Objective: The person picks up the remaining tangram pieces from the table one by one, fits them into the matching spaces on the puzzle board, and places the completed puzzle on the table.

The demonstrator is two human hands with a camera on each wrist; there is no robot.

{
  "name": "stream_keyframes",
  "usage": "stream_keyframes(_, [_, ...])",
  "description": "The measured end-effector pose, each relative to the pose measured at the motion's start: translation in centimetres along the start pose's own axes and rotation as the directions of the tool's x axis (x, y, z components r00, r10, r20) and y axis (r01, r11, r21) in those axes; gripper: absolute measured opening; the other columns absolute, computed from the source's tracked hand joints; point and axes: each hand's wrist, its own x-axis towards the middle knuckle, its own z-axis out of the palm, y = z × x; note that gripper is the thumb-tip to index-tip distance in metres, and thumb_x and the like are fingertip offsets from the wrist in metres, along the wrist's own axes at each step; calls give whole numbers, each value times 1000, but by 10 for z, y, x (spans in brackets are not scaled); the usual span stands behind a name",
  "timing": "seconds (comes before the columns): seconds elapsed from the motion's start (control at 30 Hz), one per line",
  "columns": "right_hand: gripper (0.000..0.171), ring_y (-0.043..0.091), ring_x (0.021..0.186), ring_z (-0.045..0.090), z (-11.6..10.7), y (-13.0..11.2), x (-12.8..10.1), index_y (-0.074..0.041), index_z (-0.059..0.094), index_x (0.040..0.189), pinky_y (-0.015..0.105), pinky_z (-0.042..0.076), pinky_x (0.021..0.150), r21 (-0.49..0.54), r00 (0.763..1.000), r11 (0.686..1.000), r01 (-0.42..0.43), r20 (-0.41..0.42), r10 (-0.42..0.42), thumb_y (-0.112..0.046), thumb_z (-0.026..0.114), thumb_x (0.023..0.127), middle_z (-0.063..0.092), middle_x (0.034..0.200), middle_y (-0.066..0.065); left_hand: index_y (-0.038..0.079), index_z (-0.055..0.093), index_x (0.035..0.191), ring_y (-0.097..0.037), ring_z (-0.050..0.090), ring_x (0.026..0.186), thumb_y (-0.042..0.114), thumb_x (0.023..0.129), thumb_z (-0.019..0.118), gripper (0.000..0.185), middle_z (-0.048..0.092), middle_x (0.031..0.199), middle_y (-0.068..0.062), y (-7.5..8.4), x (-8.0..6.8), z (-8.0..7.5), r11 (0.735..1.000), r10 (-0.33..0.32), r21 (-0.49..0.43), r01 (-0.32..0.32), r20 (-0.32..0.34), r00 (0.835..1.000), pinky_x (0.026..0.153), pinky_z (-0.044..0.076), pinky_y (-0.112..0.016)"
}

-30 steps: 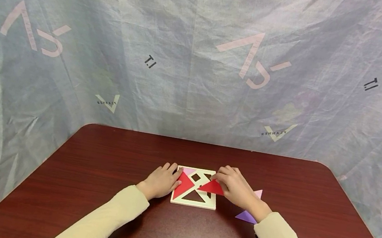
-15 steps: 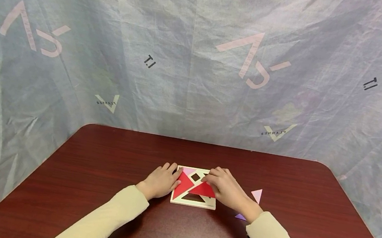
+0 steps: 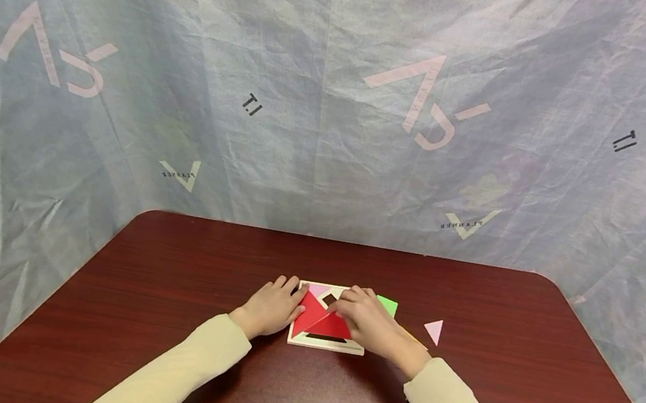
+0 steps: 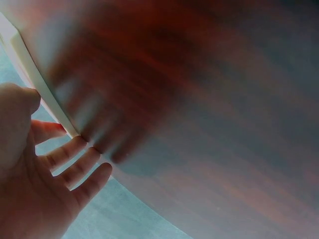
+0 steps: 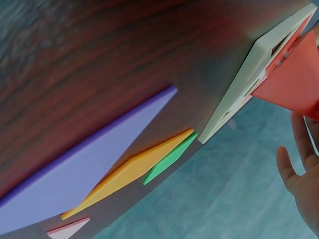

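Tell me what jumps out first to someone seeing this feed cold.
The white square puzzle frame at the near middle of the dark red wooden table, with the right hand holding a large red triangle piece over it. The left hand rests flat against the frame's left edge. Loose pieces lie right of the frame: a green piece and a small pink triangle.

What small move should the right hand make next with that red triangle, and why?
Probably lower the red triangle flat into the white frame. In the right wrist view it sits tilted above the frame while the right hand holds it and the left hand steadies the frame's edge.
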Motion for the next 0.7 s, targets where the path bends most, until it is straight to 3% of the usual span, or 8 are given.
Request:
stream_keyframes(0.17, [20, 13, 83, 53, 2, -3, 3, -16, 69, 88, 31, 40, 71, 15, 1000, 1000, 8, 8, -8, 0, 61, 79, 62, 84, -5, 12, 48, 133, -26, 48, 106, 37, 95, 42, 46, 47, 121, -11, 0, 0, -2, 1000, 4, 1, -4, 4, 1000, 85, 45, -39])
stream_keyframes(0.4, [18, 13, 83, 52, 4, -7, 6, -13, 69, 88, 36, 42, 80, 34, 1000, 999, 2, 31, -3, 1, 60, 82, 62, 84, -4, 11, 49, 131, -27, 48, 104, 37, 95, 43, 45, 48, 119, -11, 0, 0, -2, 1000, 3, -5, -3, -15, 1000, 83, 46, -39])
stream_keyframes(0.7, [19, 12, 84, 53, 7, -9, 7, -15, 69, 87, 33, 42, 79, 55, 998, 998, -23, 63, 19, -1, 58, 84, 63, 85, -6, 10, 49, 131, -27, 48, 104, 37, 96, 42, 45, 47, 119, -11, 1, 0, -3, 1000, 7, -5, -7, -19, 1000, 82, 46, -38])
